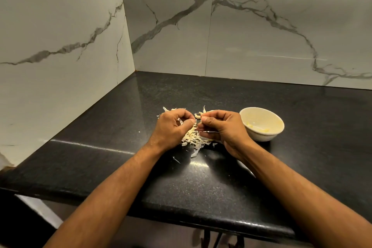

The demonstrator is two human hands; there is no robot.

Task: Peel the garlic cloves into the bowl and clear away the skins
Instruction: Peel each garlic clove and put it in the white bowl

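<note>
Between the curled fingertips of the left hand (173,125) and the right hand (219,127), which nearly met, something small was pinched (presumably a clove, though I could not tell); a thin metal blade (209,131) crossed the right hand's fingers. Below them lay the skins (194,140), still uncleared on the counter (201,177). At three o'clock from the hands stood the bowl (261,124), holding a few peeled cloves (250,126), so peeling seemed partway done

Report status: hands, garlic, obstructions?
Left hand and right hand pinching a clove over the skin pile. Bowl at right holds peeled garlic. Nothing in the way.
</note>
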